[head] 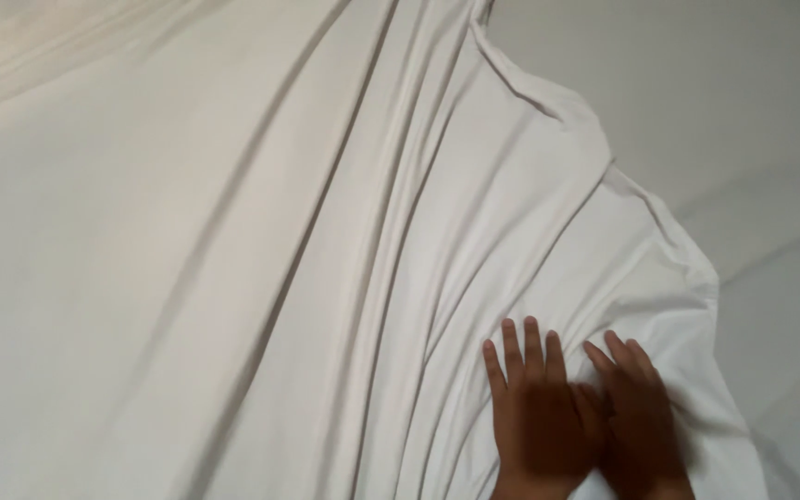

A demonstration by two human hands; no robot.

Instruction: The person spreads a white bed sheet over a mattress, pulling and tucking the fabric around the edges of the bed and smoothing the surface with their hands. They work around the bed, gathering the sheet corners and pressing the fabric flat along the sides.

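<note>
Where folds gather, left hand (537, 412) and right hand (639, 417) flat, fingers spread, gripping nothing, on soft rumpled white sheet (344, 241).

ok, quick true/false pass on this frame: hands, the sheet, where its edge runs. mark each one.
1. Both hands lie flat on the white sheet. True: left hand and right hand rest palm down, side by side.
2. The right hand grips a bunched corner of the sheet. False: its fingers are stretched out flat, gripping nothing.
3. The sheet is smooth, with no folds. False: long folds fan up and to the left from the hands.
4. The sheet's edge curves along the right, with another white surface beyond it. True.
</note>
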